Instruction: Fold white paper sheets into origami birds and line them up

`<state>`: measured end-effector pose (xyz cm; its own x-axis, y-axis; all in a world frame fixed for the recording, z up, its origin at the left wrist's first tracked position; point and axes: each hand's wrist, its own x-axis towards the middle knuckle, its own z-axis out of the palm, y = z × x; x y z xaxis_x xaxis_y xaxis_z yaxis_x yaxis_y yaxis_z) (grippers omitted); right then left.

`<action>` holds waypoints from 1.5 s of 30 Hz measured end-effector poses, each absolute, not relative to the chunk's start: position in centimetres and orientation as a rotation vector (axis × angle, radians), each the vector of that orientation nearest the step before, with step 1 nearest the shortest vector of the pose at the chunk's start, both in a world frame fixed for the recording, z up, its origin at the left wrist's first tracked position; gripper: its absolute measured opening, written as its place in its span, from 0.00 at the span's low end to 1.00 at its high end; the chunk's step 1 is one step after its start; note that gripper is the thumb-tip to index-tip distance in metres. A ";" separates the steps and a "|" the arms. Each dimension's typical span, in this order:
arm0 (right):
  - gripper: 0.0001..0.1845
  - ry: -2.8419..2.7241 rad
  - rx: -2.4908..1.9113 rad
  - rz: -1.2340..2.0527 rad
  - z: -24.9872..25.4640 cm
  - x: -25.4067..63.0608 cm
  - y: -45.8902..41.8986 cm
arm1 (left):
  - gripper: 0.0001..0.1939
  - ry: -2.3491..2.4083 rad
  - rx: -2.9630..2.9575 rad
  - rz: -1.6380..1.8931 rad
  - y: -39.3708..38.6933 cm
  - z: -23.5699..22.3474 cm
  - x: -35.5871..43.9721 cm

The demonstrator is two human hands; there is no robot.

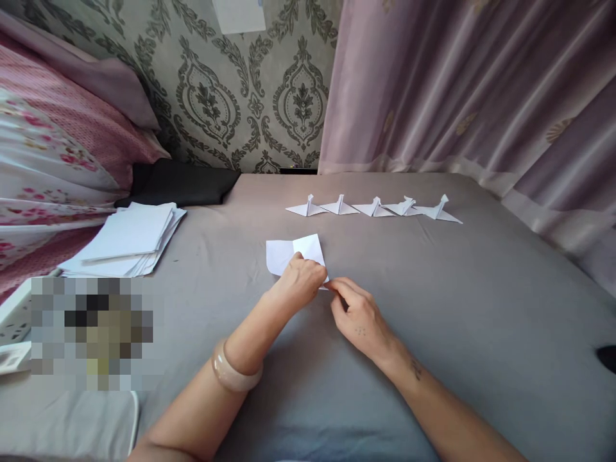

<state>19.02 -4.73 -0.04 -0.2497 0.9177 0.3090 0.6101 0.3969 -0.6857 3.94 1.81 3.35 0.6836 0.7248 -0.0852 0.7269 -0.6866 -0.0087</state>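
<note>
A white sheet of paper [282, 255] with a crease down its middle is partly folded on the grey cloth in front of me. My left hand [305, 277] lies across its near side, closed, with the fingers curled down onto the paper; the fingertips are hidden. At the paper's near right corner, my right hand [359, 313] pinches the edge between thumb and forefinger. Beyond the hands stands a row of several folded white paper birds [376, 208], each with a raised neck and pointed ends.
A stack of white paper [128, 234] sits at the left, in front of a black folded item [178, 183]. Nearer on the left are a blurred patch and a white cable [136, 414]. Pink curtains [409, 83] and a patterned wall border the grey surface [462, 321].
</note>
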 end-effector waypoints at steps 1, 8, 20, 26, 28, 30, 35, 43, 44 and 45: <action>0.20 -1.982 -1.326 0.579 -0.1 18.8 -4.8 | 0.09 1.233 2.859 -0.127 1.8 3.4 4.0; 0.17 -2.204 -1.483 0.467 0.1 18.1 -5.3 | 0.09 1.248 2.848 -0.137 1.7 3.4 4.1; 0.18 -2.370 -1.506 0.164 0.4 17.1 -6.3 | 0.10 1.190 2.291 0.035 3.6 6.1 -3.0; 0.15 -2.360 -1.560 0.164 0.2 16.6 -6.5 | 0.14 1.148 2.131 0.085 4.6 5.0 -4.3; 0.15 -2.353 -1.583 0.164 0.2 16.4 -6.5 | 0.14 1.156 2.122 0.095 4.8 4.8 -4.3; 0.16 -2.348 -1.599 0.171 0.1 16.3 -6.5 | 0.14 1.191 2.103 0.099 4.9 4.6 -4.2; 0.18 -2.337 -1.587 0.196 0.1 16.4 -6.4 | 0.13 1.279 2.040 0.082 5.2 4.4 -3.8; 0.19 -2.369 -1.572 0.169 -0.1 16.4 -5.8 | 0.15 1.299 1.981 0.069 5.7 3.7 -3.9; 0.20 -2.374 -1.573 0.165 -0.1 16.4 -5.7 | 0.15 1.293 1.969 0.072 5.7 3.7 -3.9; 0.20 -2.379 -1.576 0.162 0.0 16.4 -5.6 | 0.16 1.282 1.964 0.081 5.8 3.7 -3.9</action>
<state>16.35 -5.57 -0.05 -0.3641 0.9153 0.1721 0.8837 0.3979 -0.2467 -3.90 5.77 3.70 0.4904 0.8021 -0.3409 0.7531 -0.1932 0.6289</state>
